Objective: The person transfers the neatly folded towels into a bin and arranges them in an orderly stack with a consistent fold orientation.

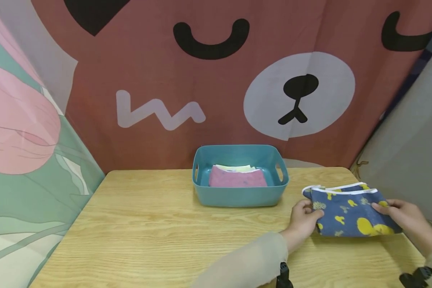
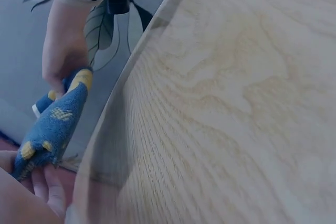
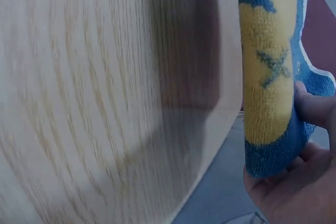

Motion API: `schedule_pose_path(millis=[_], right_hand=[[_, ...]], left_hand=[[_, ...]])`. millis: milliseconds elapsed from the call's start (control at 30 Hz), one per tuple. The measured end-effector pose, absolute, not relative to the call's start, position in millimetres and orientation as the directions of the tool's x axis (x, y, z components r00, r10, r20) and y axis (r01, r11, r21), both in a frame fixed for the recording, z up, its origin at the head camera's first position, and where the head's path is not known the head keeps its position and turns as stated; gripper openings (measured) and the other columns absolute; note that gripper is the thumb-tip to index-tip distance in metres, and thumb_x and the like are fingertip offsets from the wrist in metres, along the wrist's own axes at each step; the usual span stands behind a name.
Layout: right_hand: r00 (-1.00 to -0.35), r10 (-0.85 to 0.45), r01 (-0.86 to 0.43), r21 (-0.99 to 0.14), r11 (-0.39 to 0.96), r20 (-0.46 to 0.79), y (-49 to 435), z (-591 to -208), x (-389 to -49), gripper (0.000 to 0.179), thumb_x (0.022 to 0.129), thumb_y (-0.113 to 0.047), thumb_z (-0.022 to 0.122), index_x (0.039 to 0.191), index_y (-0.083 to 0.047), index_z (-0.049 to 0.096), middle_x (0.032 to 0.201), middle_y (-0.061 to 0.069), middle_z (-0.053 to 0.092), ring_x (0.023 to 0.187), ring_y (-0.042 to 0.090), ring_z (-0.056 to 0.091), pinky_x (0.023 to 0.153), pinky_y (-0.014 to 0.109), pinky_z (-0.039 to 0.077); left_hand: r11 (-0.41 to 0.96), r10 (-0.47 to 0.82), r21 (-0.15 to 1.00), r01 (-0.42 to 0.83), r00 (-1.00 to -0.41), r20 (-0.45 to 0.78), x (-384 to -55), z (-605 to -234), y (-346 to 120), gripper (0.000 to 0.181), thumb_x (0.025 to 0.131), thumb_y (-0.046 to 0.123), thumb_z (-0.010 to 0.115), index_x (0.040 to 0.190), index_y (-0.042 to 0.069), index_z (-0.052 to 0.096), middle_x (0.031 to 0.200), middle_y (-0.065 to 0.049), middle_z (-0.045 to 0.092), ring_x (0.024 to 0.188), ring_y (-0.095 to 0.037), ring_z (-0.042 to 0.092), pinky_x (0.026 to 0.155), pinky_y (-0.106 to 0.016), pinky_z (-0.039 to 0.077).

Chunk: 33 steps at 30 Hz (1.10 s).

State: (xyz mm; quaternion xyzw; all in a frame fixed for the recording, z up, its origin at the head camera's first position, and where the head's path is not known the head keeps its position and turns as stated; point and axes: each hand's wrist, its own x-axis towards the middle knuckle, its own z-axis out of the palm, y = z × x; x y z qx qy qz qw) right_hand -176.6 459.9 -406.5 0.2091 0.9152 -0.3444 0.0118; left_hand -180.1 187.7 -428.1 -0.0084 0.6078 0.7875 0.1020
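Note:
Both hands hold up a folded blue towel (image 1: 345, 214) with yellow shapes and a white edge, over the right end of the table. At its left side, the left hand (image 1: 304, 220) pinches the cloth with the thumb in front. My right hand (image 1: 405, 216) grips the right side, thumb on the front and fingers behind. The right wrist view shows the towel's fluffy folded edge (image 3: 268, 77) hanging above the tabletop. In the left wrist view the towel (image 2: 58, 124) is seen edge-on between the two hands.
A teal basket (image 1: 237, 197) with side handles stands at the table's back edge. Inside it lie a folded pink cloth (image 1: 237, 179) and a pale yellow one (image 1: 234, 168). Behind the wooden table (image 1: 137, 228) hangs a brown curtain (image 1: 158, 76) with a bear print.

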Motion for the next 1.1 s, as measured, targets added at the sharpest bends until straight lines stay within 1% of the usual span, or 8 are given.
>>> schedule_pose_path(millis=[100, 167, 233, 367, 600, 867, 967, 1100], right_hand=[[-0.929, 0.359, 0.338, -0.603, 0.722, -0.091, 457.3, -399.5, -173.4, 0.073, 0.100, -0.043, 0.053, 0.127, 0.024, 0.040, 0.120, 0.044, 0.046, 0.096, 0.046, 0.054, 0.073, 0.047, 0.049], [-0.933, 0.358, 0.313, -0.596, 0.740, -0.046, 455.4, -395.4, -171.4, 0.069, 0.100, -0.041, 0.054, 0.122, 0.024, 0.044, 0.111, 0.042, 0.051, 0.088, 0.039, 0.055, 0.066, 0.039, 0.046], [-0.936, 0.353, 0.290, -0.580, 0.761, -0.006, 453.7, -391.2, -169.9, 0.068, 0.099, -0.040, 0.056, 0.120, 0.024, 0.046, 0.107, 0.041, 0.053, 0.084, 0.036, 0.056, 0.062, 0.034, 0.044], [-0.942, 0.330, 0.244, -0.551, 0.798, 0.061, 450.4, -386.8, -164.9, 0.063, 0.099, -0.037, 0.058, 0.117, 0.023, 0.048, 0.107, 0.041, 0.053, 0.085, 0.038, 0.054, 0.065, 0.037, 0.042], [-0.940, 0.313, 0.189, -0.553, 0.812, 0.138, 445.1, -384.4, -157.6, 0.059, 0.098, -0.034, 0.063, 0.116, 0.021, 0.050, 0.096, 0.037, 0.059, 0.069, 0.018, 0.053, 0.051, 0.022, 0.040], [-0.946, 0.310, 0.196, -0.596, 0.779, 0.094, 429.4, -377.9, -150.3, 0.063, 0.098, -0.038, 0.062, 0.122, 0.019, 0.049, 0.101, 0.035, 0.061, 0.066, 0.002, 0.048, 0.052, 0.021, 0.042], [-0.948, 0.307, 0.196, -0.597, 0.778, 0.089, 425.1, -378.0, -149.0, 0.064, 0.097, -0.039, 0.062, 0.122, 0.018, 0.050, 0.104, 0.037, 0.060, 0.067, 0.001, 0.048, 0.053, 0.021, 0.041], [-0.954, 0.284, 0.178, -0.582, 0.794, 0.096, 420.1, -378.5, -146.6, 0.060, 0.097, -0.039, 0.063, 0.117, 0.017, 0.053, 0.093, 0.028, 0.065, 0.066, 0.006, 0.051, 0.054, 0.025, 0.042]], left_hand=[[-0.193, 0.201, 0.971, -0.142, -0.974, -0.102, -176.4, -423.1, 181.4, 0.021, 0.088, 0.003, 0.072, 0.103, 0.014, 0.064, 0.076, 0.003, 0.052, 0.063, -0.008, 0.050, 0.051, -0.024, 0.043], [-0.175, 0.232, 0.978, -0.115, -0.970, -0.073, -174.0, -419.0, 177.8, 0.020, 0.089, 0.005, 0.072, 0.105, 0.015, 0.063, 0.077, 0.005, 0.051, 0.063, -0.007, 0.047, 0.051, -0.022, 0.040], [-0.166, 0.256, 0.981, -0.097, -0.965, -0.052, -171.3, -415.1, 174.7, 0.020, 0.091, 0.007, 0.071, 0.106, 0.016, 0.062, 0.078, 0.006, 0.050, 0.064, -0.005, 0.046, 0.051, -0.021, 0.040], [-0.176, 0.279, 0.981, -0.077, -0.960, -0.025, -166.9, -409.4, 169.4, 0.019, 0.092, 0.007, 0.069, 0.106, 0.015, 0.060, 0.079, 0.007, 0.049, 0.065, -0.005, 0.045, 0.053, -0.021, 0.039], [-0.179, 0.333, 0.983, -0.049, -0.943, 0.014, -157.9, -407.3, 159.5, 0.020, 0.092, 0.006, 0.068, 0.108, 0.014, 0.060, 0.082, 0.009, 0.052, 0.071, -0.002, 0.048, 0.064, -0.017, 0.045], [-0.256, 0.333, 0.965, -0.056, -0.942, 0.034, -143.4, -400.8, 147.4, 0.020, 0.089, 0.001, 0.069, 0.104, 0.011, 0.061, 0.079, 0.009, 0.053, 0.069, -0.001, 0.049, 0.064, -0.015, 0.045], [-0.220, 0.335, 0.975, -0.029, -0.941, 0.047, -139.6, -400.9, 139.7, 0.019, 0.089, 0.002, 0.070, 0.104, 0.011, 0.060, 0.080, 0.010, 0.052, 0.071, 0.000, 0.049, 0.066, -0.015, 0.045], [-0.189, 0.365, 0.982, -0.010, -0.929, 0.061, -135.0, -401.1, 128.3, 0.018, 0.091, 0.003, 0.069, 0.103, 0.010, 0.058, 0.081, 0.010, 0.051, 0.071, 0.000, 0.048, 0.067, -0.015, 0.044]])
